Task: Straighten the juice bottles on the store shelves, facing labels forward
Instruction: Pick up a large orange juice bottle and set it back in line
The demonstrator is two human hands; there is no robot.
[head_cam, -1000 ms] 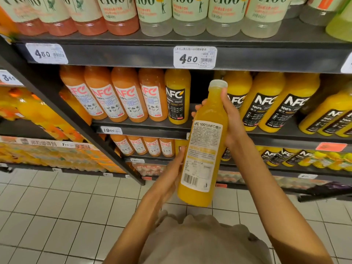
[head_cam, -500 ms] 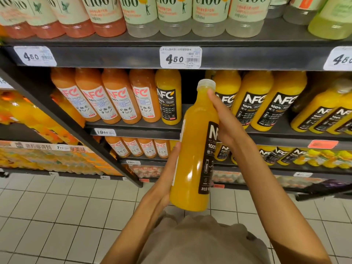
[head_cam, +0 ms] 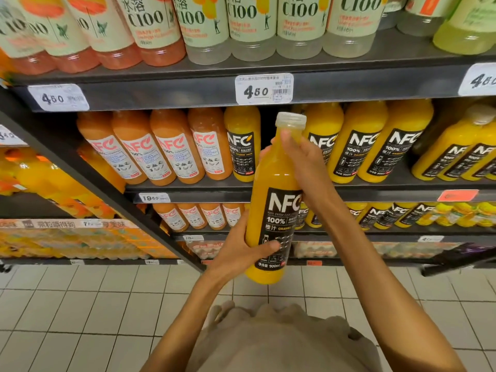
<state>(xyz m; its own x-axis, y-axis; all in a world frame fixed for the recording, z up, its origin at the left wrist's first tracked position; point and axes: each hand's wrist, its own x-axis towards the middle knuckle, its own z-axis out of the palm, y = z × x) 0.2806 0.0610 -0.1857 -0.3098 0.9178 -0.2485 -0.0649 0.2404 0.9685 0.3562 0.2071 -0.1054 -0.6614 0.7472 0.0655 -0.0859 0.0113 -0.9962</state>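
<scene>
- Turned since a second ago: tall yellow-orange plastic juice bottle [head_cam: 271, 210], white ingredients panel then, black NFC front label now square to the camera.
- Gripped at both ends: left hand [head_cam: 241, 253] curled round the lower body with thumb across the label, right hand [head_cam: 308, 162] wrapped round the neck just under the pale cap.
- Held in the air in front of the dark metal middle shelf [head_cam: 188, 190], clear of it, below and short of the empty gap just beyond the right hand, between the single black-label bottle [head_cam: 241, 146] and the black-label row [head_cam: 362, 146] to its right.
- Best done next, as a judgement: keep the twist locked, lift upright, slide base-first into that gap, label outward.
- Risk: cap catching the upper shelf lip [head_cam: 161, 92] with its price tag; neighbours nudged askew.
- Worth releasing the right hand last, after a check that the label matches the row.
</scene>
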